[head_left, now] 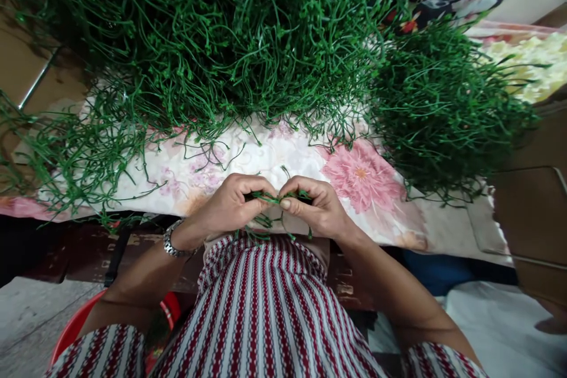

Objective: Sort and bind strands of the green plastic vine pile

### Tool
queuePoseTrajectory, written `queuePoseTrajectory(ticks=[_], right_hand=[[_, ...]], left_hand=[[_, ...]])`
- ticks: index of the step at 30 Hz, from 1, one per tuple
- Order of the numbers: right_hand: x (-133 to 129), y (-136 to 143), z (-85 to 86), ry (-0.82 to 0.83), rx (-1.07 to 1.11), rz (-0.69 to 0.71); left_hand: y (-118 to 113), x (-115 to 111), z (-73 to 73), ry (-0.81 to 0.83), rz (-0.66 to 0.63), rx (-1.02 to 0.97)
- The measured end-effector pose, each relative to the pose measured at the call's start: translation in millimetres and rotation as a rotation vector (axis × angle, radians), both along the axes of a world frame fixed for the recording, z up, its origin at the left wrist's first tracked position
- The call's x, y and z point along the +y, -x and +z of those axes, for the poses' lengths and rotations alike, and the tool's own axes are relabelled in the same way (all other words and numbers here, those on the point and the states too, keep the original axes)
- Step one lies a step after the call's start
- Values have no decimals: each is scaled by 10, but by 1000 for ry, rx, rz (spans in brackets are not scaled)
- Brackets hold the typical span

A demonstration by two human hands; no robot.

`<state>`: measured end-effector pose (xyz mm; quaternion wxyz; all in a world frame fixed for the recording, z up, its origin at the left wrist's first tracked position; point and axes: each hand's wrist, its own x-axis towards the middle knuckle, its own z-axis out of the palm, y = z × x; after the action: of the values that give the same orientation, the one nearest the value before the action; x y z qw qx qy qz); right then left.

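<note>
My left hand (234, 204), with a metal-banded watch (172, 239) on its wrist, pinches thin green stems (266, 198) between thumb and index finger. My right hand (316, 207) pinches the same stems right beside it, and the fingertips of both hands almost meet. Several stem ends hang below the hands in front of my striped clothing (261, 307). These stems are thin and branched, with small knobbed tips; whether they are plastic or real I cannot tell. Beyond my hands, a large heap of similar green stems (239, 41) covers the back of the flowered cloth (261, 156).
A smaller stem pile (447, 106) lies at the right, and loose stems (93, 153) spread at the left. Pale yellow pieces (527, 65) sit at the far right. Cardboard (527, 207) stands at the right edge. Below left is a red basin (75, 328).
</note>
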<state>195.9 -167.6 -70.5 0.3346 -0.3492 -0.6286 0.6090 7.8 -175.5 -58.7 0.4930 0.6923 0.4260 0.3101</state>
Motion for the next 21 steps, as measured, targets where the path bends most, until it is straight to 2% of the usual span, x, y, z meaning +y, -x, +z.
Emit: queuePoseTrajectory(ticks=[4, 8, 12, 17, 21], right_hand=[[39, -44, 53, -104, -72, 124], [114, -79, 83, -206, -108, 444], [202, -72, 61, -212, -80, 757], [214, -40, 59, -222, -109, 919], [183, -97, 185, -367, -261, 1015]], left_hand=[[21, 11, -21, 99, -66, -19], [68, 45, -10, 35, -335, 7], [72, 97, 26, -84, -600, 13], [9, 115, 25, -218, -791, 91], [28, 138, 77, -226, -879, 142]])
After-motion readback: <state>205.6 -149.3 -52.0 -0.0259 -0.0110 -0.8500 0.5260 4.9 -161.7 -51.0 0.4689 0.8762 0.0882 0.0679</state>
